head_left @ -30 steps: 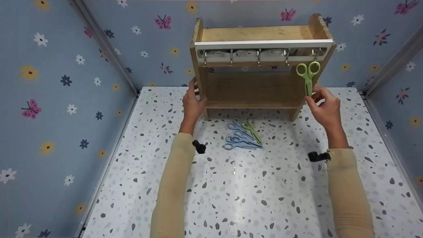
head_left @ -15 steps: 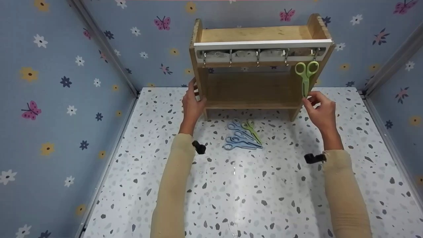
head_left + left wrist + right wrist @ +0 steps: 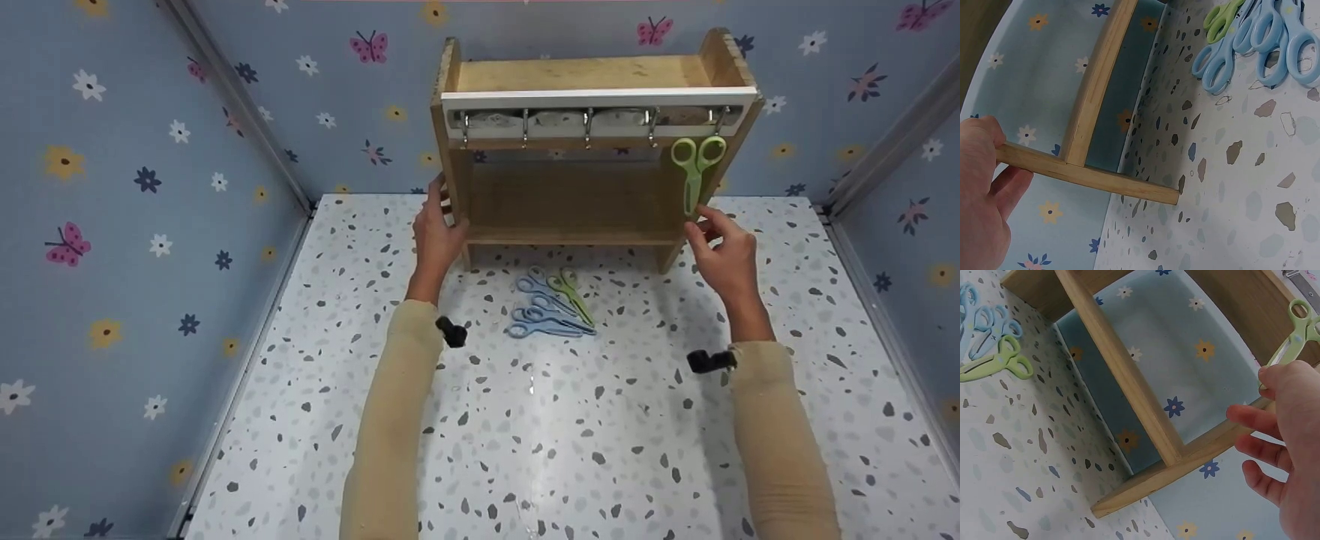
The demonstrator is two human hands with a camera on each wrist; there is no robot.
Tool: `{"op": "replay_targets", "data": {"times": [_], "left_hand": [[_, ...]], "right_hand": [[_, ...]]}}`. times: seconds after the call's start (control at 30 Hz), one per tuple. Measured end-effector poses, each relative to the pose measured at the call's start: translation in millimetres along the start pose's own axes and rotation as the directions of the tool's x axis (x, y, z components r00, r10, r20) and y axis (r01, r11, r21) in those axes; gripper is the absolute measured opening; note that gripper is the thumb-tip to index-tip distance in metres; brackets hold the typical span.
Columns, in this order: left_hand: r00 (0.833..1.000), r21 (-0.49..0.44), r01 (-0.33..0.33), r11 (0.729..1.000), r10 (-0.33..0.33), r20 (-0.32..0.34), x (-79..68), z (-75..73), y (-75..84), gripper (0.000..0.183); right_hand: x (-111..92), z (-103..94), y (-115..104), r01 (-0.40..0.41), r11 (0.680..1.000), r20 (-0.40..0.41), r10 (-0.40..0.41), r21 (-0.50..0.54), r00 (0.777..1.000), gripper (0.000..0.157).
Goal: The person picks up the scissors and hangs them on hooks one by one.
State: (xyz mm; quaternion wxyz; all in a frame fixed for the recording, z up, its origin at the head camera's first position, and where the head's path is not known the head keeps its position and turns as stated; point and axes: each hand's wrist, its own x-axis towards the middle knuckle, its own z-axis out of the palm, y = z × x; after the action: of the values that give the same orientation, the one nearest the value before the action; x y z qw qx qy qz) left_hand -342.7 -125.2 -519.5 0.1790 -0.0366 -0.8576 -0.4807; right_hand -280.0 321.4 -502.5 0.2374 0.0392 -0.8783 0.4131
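A wooden shelf rack (image 3: 574,241) stands against the back wall, with a white rail of metal hooks (image 3: 588,129) across its upper front. My left hand (image 3: 438,238) grips the rack's left side panel, thumb in front and fingers behind. Below the rightmost hook hangs a pair of green scissors (image 3: 693,177), handles up and blades down. Its blade tip is pinched between the thumb and index finger of my right hand (image 3: 726,251); in the right wrist view the other fingers are spread apart. Whether a handle loop sits fully on the hook is hard to tell.
Several blue scissors (image 3: 551,322) and another green pair (image 3: 571,297) lie in a heap on the speckled tabletop (image 3: 600,420), in front of the rack. Patterned walls (image 3: 150,300) close in the left, right and back.
My right hand has shifted slightly left with the green scissors' blade tip, so the scissors hang at a slightly different angle. The left hand and the rack have stayed put.
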Motion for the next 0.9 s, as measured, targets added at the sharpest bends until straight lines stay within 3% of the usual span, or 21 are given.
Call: {"op": "replay_targets", "data": {"times": [0.53, 0.9], "left_hand": [[1.0, 0.009, -0.01, 1.0, 0.011, -0.005, -0.1, 1.0, 2.5, 0.077], [1.0, 0.009, 0.015, 1.0, -0.015, 0.005, -0.2, -0.1, 0.5, 0.078]], "right_hand": [[-5.8, -1.7, 6.4, -0.031, 0.999, 0.032, 0.03, 0.033, 0.999, 0.04], [-10.4, 4.2, 12.1, -0.062, 0.998, 0.067, 0.063, -0.017, 0.996, 0.04]]}}
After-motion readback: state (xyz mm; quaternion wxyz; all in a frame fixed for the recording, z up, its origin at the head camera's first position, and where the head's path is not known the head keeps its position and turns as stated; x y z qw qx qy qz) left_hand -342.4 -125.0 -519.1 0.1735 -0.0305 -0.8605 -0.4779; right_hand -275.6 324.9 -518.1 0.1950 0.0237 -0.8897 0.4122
